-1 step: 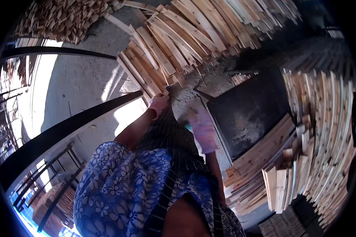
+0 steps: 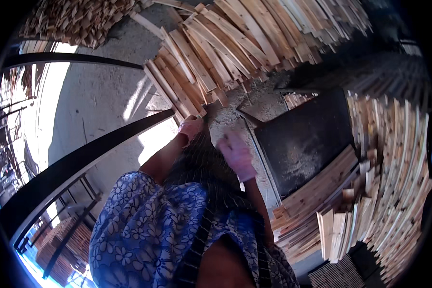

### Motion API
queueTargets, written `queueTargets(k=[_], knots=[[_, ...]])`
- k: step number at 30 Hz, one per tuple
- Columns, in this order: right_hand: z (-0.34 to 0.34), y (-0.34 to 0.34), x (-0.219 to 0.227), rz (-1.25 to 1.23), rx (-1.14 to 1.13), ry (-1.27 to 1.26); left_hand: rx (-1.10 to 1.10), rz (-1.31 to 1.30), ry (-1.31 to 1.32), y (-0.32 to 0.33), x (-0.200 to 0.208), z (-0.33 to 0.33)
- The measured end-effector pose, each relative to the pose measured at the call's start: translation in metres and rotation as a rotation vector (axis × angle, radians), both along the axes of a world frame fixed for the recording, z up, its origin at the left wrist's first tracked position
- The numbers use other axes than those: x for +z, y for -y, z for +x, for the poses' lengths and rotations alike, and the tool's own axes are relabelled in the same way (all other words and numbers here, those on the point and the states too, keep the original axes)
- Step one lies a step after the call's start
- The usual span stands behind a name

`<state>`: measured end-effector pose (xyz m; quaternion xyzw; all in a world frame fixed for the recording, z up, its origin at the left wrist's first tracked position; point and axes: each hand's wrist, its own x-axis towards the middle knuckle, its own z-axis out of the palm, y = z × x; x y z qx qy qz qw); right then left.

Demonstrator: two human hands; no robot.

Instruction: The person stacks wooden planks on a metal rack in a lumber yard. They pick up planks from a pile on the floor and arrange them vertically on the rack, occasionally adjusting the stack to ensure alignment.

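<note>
Our left hand [image 2: 192, 126] sits at the near ends of the planks [image 2: 176, 90] just ahead, our right hand [image 2: 236, 154] apart to its right, both grips unclear to us, and uneven stacking could let planks slide onto either.

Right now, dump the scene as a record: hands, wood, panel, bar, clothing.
left hand: pink-gloved, at the near end of the plank pile; grip unclear
right hand: pink-gloved, blurred, in front of the body; nothing visibly held
plank pile: ahead, pieces side by side, some skewed
right side: more stacked boards
panel: dark panel, right of right hand, pale dust on it
bar: black bar, left side
clothing: blue floral garment
</note>
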<state>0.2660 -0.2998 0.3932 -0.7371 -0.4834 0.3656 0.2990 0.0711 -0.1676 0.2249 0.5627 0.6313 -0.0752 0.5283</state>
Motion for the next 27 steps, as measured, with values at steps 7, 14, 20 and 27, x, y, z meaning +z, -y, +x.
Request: queueTargets(k=[7,14,20,27], knots=[[-0.029,-0.066,-0.197,-0.567,0.160,-0.346,0.404,-0.284,0.145,-0.022,-0.048,-0.038],[0.013,-0.143,-0.370,-0.491,-0.008,-0.128,0.539,-0.049,0.070,-0.161,-0.124,0.032],[0.043,-0.194,-0.531,-0.812,0.233,0.323,0.703,-0.308,-0.145,-0.228,-0.231,0.074],[0.033,-0.216,-0.480,-0.585,-0.673,-0.825,0.898,-0.380,-0.134,-0.223,-0.253,0.083]])
